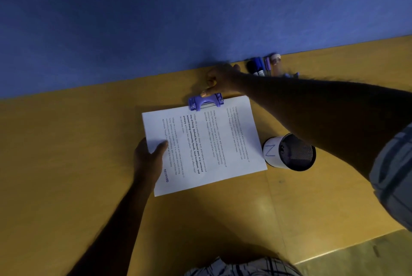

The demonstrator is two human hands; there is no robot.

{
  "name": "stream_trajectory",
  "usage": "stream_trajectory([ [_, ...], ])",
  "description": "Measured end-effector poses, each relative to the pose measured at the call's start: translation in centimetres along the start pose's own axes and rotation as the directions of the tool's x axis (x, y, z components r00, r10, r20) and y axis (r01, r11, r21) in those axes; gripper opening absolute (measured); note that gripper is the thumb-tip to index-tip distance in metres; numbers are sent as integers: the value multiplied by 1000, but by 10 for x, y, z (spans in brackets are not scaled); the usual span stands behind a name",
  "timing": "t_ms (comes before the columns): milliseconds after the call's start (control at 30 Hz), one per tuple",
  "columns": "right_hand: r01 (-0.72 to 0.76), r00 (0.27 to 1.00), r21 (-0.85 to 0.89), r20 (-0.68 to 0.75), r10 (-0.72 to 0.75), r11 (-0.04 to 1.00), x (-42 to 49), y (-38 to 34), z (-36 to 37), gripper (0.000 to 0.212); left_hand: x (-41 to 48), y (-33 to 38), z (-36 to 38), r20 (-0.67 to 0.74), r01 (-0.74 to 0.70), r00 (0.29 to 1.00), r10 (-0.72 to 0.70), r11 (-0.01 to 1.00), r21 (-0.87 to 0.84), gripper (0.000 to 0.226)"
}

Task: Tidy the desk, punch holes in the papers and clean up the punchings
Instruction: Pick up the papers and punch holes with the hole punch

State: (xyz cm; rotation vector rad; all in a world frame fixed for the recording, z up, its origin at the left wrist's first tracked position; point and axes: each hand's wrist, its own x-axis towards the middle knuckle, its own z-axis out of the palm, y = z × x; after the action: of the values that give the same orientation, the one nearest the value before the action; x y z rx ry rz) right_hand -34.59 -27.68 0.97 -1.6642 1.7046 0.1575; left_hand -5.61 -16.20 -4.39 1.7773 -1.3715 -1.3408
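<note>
Now left grip pinches papers, right grip's loosely curled fingers touching punch.

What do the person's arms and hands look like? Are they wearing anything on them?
The left arm is bare, with no sleeve in view. The right arm is bare up to a short grey-blue checked sleeve. I see no watch, bracelet or ring on the left hand or the blurred right hand.

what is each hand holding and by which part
The left hand pinches the paper stack at its left edge, thumb on top. The right hand touches the hole punch on top; whether it grips cannot be told.
</note>
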Motion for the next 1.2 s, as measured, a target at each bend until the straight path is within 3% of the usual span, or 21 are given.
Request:
stream_trajectory([
  [167, -1, 1000, 39, -13, 2, 999, -13, -13, -8, 52, 1, 2, 0, -7, 16, 1000, -16, 1000, -1, 21],
  [533, 48, 997, 20, -59, -47, 999, -23, -16, -18, 45, 0, 7, 1, -2, 24, 1000, -24, 999, -44, 13],
  [733, 37, 996, 8, -85, -37, 999, -22, -17, -16, 45, 1, 9, 2, 1, 32, 1000, -32, 996, -79, 20],
  [833, 14, 991, 99, -134, -1, 995, -24, -17, -12, 42, 1, 10, 0, 18, 37, 999, -36, 996, -85, 22],
  [1000, 16, 981, 55, -195, -5, 998, -36, -9, 9, 33, 1, 13, -3, 59, 90, 995, -85, 991, -97, 23],
  [1200, 49, 975, 113, -222, -23, 992, -43, -4, 32, 40, -9, 18, -5, 81, 79, 994, -71, 992, -100, 25],
])
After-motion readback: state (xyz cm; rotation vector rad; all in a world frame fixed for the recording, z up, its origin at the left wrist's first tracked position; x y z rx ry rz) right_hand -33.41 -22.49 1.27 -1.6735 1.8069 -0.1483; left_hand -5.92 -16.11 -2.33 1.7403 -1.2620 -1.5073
